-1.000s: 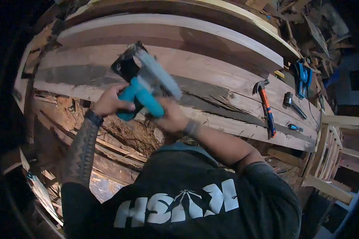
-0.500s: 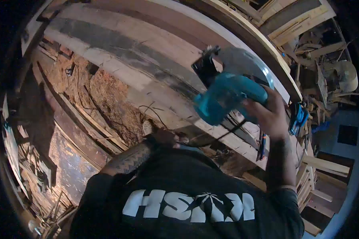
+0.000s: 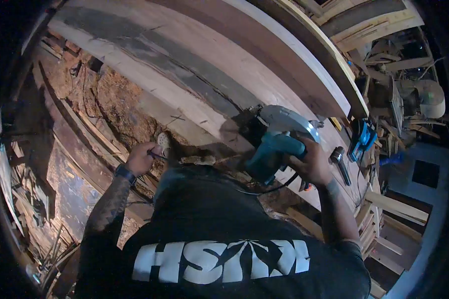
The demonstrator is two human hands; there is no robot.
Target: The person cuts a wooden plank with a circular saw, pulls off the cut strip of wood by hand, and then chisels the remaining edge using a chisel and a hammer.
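Observation:
My right hand [image 3: 312, 162] grips the rear handle of a teal circular saw [image 3: 272, 157] with a grey metal blade guard. The saw is at the near edge of a long wooden plank [image 3: 184, 65]; whether its base rests fully on the wood I cannot tell. A black power cord [image 3: 284, 185] loops from the saw towards my body. My left hand [image 3: 140, 158] is off to the left, closed around a thin dark length that looks like the same cord. Part of the cord is hidden by my shirt.
A blue-and-black power tool [image 3: 362, 139] and a dark hammer-like tool [image 3: 340, 164] lie right of the saw. Further boards [image 3: 304, 45] stand beyond the plank. Sawdust [image 3: 119, 94] and wood strips cover the floor at left. A wooden frame [image 3: 394, 209] is at right.
The saw has come down from above the plank and closer to me. My left hand has swung out to the left, away from my waist.

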